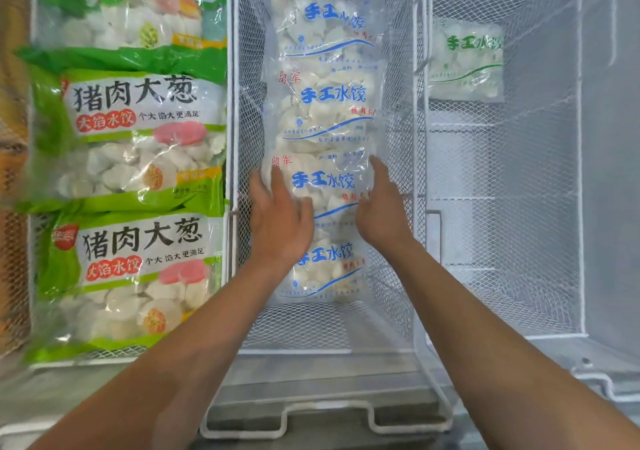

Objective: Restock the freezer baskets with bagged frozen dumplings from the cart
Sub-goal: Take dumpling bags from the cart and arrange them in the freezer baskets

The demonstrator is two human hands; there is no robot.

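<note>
Four blue-printed dumpling bags [323, 144] overlap in a row down the middle basket [417, 158]. From the head view, the left hand [278, 217] and right hand [381, 208] press the third bag's sides with fingers straight, nudging rather than gripping. The left basket [231, 110] looks full of green bags [135, 137]; the right basket [578, 172] holds one green-printed bag [465, 63], so most restocking seems left there.
</note>
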